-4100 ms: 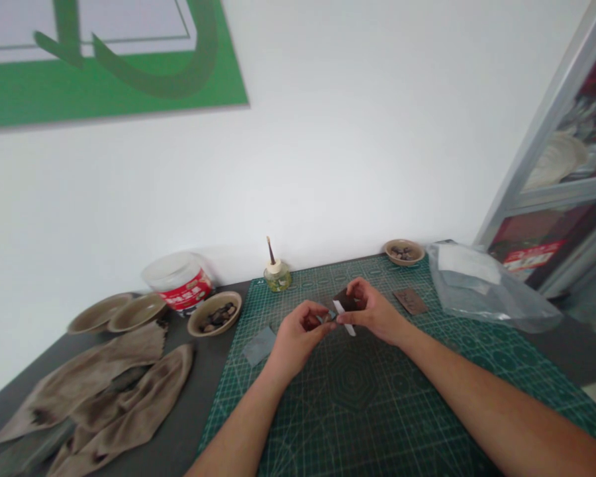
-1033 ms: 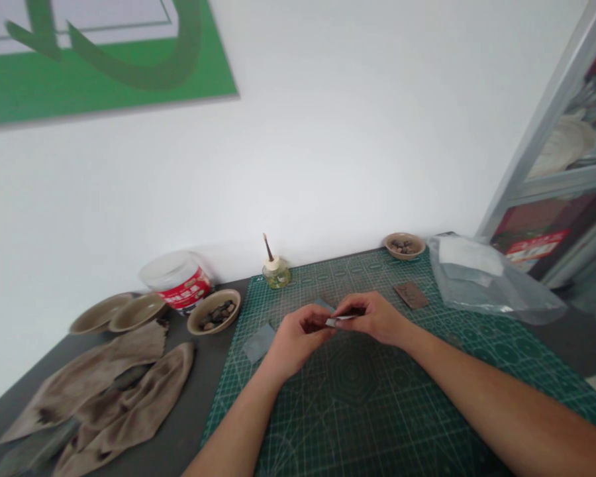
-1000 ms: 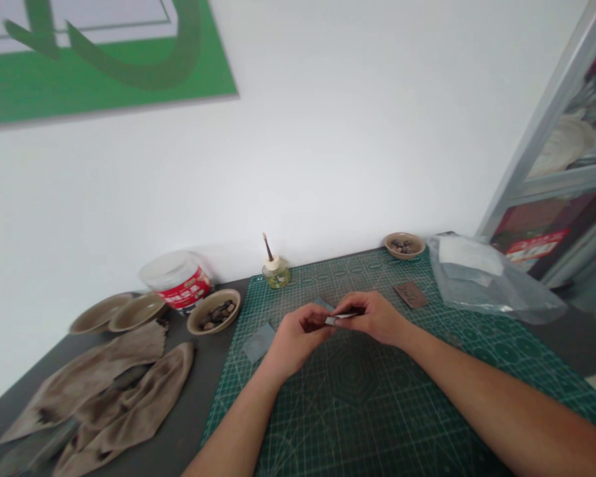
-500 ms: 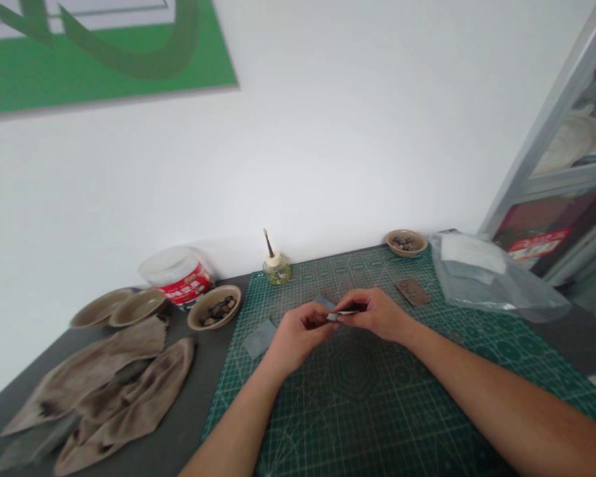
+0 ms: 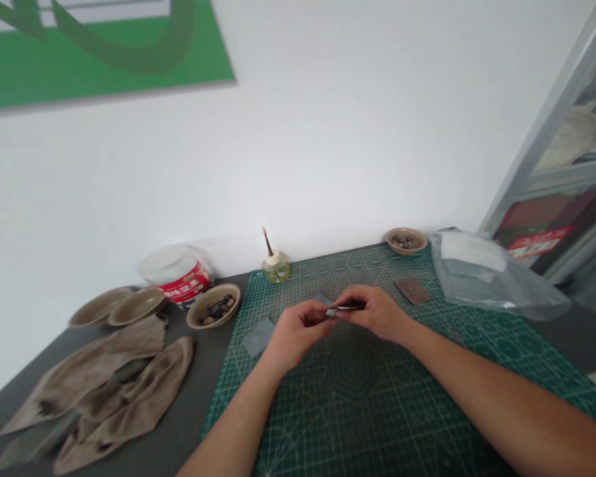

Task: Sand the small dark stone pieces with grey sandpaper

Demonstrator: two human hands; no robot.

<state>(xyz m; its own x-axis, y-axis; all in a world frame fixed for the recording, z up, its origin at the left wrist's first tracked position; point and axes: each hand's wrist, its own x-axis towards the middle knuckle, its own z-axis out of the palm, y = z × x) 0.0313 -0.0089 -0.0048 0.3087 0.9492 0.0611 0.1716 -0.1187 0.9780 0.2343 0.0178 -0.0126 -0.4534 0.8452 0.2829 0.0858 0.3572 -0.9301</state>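
My left hand (image 5: 296, 333) and my right hand (image 5: 372, 313) meet above a green cutting mat (image 5: 357, 397), and their fingertips pinch a small flat strip (image 5: 344, 310), pale at one end and dark at the other. Its exact material is too small to tell. A grey-blue sheet (image 5: 258, 336) lies on the mat left of my left hand. A small blue-grey piece (image 5: 322, 299) shows just behind my fingers, partly hidden. To the right of my right hand lies a brown rectangular piece (image 5: 412, 290).
Along the back stand a glue bottle with a brush (image 5: 276, 268) and a bowl of pebbles (image 5: 406, 241). On the dark table (image 5: 218, 344) are a second pebble bowl (image 5: 213, 305), a red-labelled tub (image 5: 175, 273), two dishes (image 5: 136, 305), brown cloths (image 5: 99, 391). A plastic bag (image 5: 491, 275) lies right.
The pale strip and dark piece, held apart and upright earlier, now form one flat strip between my fingertips. My hands stay close together, and the view has tilted slightly.
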